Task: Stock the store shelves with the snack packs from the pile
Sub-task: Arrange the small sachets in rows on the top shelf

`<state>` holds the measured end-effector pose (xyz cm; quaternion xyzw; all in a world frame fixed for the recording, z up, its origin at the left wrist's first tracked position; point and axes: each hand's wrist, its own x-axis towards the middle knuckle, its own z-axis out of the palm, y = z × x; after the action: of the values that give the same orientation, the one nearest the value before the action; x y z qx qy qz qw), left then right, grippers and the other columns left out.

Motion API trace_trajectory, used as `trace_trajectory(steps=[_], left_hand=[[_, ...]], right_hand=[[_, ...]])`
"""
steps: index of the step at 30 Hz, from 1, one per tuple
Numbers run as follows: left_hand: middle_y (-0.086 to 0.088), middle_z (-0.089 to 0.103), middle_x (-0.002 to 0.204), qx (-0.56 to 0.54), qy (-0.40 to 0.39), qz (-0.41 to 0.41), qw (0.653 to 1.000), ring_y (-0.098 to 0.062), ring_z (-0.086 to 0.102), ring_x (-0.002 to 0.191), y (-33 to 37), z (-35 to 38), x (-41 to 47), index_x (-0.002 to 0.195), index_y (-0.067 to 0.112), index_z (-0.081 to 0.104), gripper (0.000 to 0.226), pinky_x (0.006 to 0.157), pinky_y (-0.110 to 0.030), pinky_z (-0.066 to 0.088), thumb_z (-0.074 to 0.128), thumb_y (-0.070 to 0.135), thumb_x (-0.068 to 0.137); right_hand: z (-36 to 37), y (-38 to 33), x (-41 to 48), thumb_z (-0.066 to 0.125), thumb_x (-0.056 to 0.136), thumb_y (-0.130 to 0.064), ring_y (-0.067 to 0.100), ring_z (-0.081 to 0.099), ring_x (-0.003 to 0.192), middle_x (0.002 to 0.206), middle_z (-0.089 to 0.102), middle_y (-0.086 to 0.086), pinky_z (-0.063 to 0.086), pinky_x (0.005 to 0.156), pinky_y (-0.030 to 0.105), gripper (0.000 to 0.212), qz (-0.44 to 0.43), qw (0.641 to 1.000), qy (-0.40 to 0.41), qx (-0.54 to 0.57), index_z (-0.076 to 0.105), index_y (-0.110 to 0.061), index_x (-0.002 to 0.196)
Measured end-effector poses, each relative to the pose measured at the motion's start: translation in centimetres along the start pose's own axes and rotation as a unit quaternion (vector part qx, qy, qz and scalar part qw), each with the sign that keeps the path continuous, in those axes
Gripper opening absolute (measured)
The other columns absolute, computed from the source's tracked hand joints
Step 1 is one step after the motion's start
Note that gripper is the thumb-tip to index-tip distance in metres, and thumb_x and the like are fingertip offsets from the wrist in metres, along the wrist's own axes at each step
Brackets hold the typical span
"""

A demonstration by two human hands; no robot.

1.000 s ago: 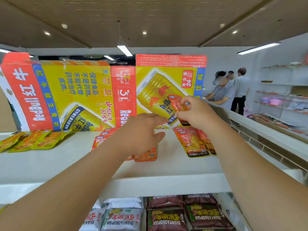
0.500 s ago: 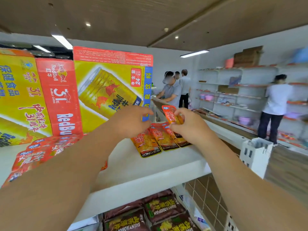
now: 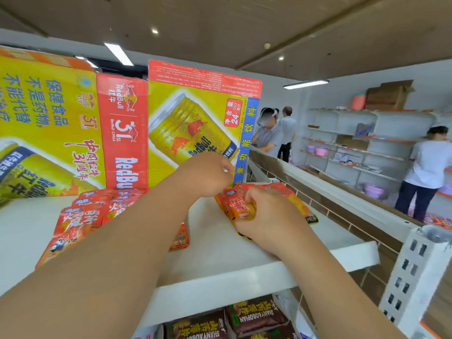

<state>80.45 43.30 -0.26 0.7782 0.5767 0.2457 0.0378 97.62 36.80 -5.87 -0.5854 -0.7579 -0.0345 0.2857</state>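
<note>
right hand (image 3: 266, 216) covers part of the snack pack (image 3: 241, 206) it pinches.

two hands (image 3: 265, 217), two cartons (image 3: 195, 123)

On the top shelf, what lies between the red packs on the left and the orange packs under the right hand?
Head view: mostly bare white shelf, plus one small orange pack half hidden under the left forearm.
</note>
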Motion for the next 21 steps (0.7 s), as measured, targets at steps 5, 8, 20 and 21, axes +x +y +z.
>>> trace_trajectory(steps=[5,8,20,21], left_hand=[[0.006,0.055,0.141,-0.005,0.006,-0.012,1.0,-0.015,0.056,0.112,-0.11,-0.18,-0.05,0.129,0.035,0.063,0.036,0.082,-0.025,0.04,0.053,0.032,0.095],[0.006,0.053,0.142,-0.013,0.003,-0.015,1.0,-0.013,0.053,0.106,-0.09,0.01,-0.04,0.129,0.036,0.063,0.036,0.082,-0.026,0.039,0.055,0.034,0.094],[0.006,0.051,0.144,-0.014,0.004,-0.02,1.0,-0.015,0.054,0.116,0.05,0.44,-0.31,0.131,0.037,0.061,0.036,0.085,-0.026,0.041,0.056,0.034,0.095],[0.006,0.051,0.144,-0.013,0.004,-0.022,1.0,-0.016,0.054,0.119,0.03,0.46,-0.33,0.13,0.038,0.061,0.036,0.086,-0.027,0.042,0.056,0.034,0.095]], right_hand=[[0.28,0.25,-0.56,0.061,0.065,-0.054,0.02,0.055,0.082,0.089,0.055,-0.006,0.038,0.063,0.033,0.036,0.008,1.0,-0.017,-0.008,0.048,-0.029,0.088],[0.34,0.26,-0.64,0.058,0.063,-0.056,0.02,0.055,0.083,0.09,0.055,-0.007,0.04,0.064,0.033,0.038,0.001,1.0,-0.012,-0.022,0.048,-0.029,0.088],[0.38,0.08,-1.03,0.059,0.071,-0.059,0.019,0.055,0.093,0.1,0.052,-0.008,0.041,0.069,0.033,0.034,-0.024,0.998,0.005,-0.051,0.047,-0.031,0.088],[0.35,0.05,-1.03,0.06,0.072,-0.06,0.019,0.056,0.094,0.101,0.052,-0.008,0.041,0.07,0.033,0.035,-0.024,0.999,0.006,-0.048,0.047,-0.032,0.089]])
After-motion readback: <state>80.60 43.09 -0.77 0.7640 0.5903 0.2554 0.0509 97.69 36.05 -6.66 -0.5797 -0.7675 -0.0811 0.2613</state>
